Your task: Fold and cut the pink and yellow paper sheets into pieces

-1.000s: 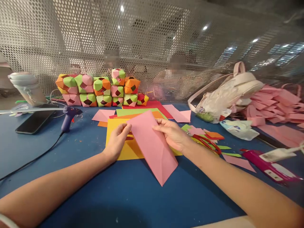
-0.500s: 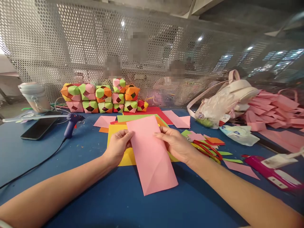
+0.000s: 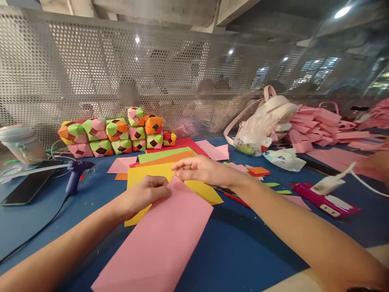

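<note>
Blue table (image 3: pixel 231 259) | pink sheet (image 3: pixel 164 239): held up before yellow paper (image 3: pixel 141 175), far edge pinched in left hand (image 3: pixel 144 196) | right hand (image 3: pixel 199 171): near its corner, grip unclear | stacked paper shapes (image 3: pixel 121 132): apparently finished; pink sheet: seemingly unassembled

The pink sheet (image 3: pixel 158 239) looks like smooth, matt paper, as does the yellow sheet (image 3: pixel 203 192). The blue table (image 3: pixel 243 231) has a smooth, dull finish. The power strip (image 3: pixel 340 205) is glossy plastic, the bag (image 3: pixel 251 134) thin, crinkled, see-through plastic; the phone (image 3: pixel 28 184) has a shiny face, and the partition (image 3: pixel 91 52) is perforated metal.
</note>
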Tool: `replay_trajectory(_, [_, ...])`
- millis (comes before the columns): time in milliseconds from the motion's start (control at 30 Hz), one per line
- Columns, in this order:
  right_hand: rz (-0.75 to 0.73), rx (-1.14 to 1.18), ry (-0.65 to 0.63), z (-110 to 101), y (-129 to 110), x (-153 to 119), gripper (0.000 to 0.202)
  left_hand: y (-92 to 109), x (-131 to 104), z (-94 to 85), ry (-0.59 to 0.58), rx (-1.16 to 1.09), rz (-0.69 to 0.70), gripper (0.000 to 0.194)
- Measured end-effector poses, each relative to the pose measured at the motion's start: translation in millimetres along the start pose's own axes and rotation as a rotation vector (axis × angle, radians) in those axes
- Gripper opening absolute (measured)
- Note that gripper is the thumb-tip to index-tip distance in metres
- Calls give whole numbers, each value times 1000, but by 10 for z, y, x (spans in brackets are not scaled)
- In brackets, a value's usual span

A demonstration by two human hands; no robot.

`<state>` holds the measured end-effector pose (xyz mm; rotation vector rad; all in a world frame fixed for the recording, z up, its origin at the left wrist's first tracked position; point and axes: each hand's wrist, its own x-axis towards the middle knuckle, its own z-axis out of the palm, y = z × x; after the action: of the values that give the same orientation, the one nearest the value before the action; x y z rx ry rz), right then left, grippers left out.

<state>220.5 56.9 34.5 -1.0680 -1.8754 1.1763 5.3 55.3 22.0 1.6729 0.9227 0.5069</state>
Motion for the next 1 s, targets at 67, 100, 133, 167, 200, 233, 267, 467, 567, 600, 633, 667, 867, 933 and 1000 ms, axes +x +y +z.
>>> replay_trajectory(67, [-25,-25,-43,86,18,-3,17,18,-16,7,-19,70,11,27])
replay_trajectory(100, [-38,-28,-24,105,39,4,14,18,-16,2,-29,102,17,28])
replay_trajectory(133, [-47,-19,20,106,69,17,13,12,-11,-13,-35,139,19,29])
replay_trajectory(167, [-53,0,82,87,110,37,12,2,0,-39,-33,183,17,30])
replay_trajectory(200, [-55,22,155,52,164,61,13,-12,16,-75,-21,236,11,31])
replay_trajectory(233, [-50,49,231,5,230,89,13,-31,37,-120,2,297,5,32])
replay_trajectory(267, [-40,77,303,-48,307,117,15,-55,63,-174,33,359,-1,33])
replay_trajectory(467, [95,186,501,-236,792,232,32,-277,237,-534,138,437,-89,37])
replay_trajectory(567, [124,164,510,-217,901,245,34,-367,272,-656,116,401,-164,36])
replay_trajectory(600, [129,153,503,-207,915,244,34,-387,274,-688,118,402,-175,37])
replay_trajectory(633, [130,136,495,-197,921,242,33,-404,273,-717,118,407,-178,36])
replay_trajectory(667, [128,114,487,-190,925,239,31,-419,271,-746,114,412,-178,35])
replay_trajectory(867, [81,-93,472,-150,957,222,15,-502,287,-917,76,503,-184,27])
replay_trajectory(933, [59,-152,476,-112,958,229,13,-511,305,-930,107,592,-168,27])
replay_trajectory(1000, [36,-185,472,-61,942,242,12,-500,322,-887,140,695,-128,28])
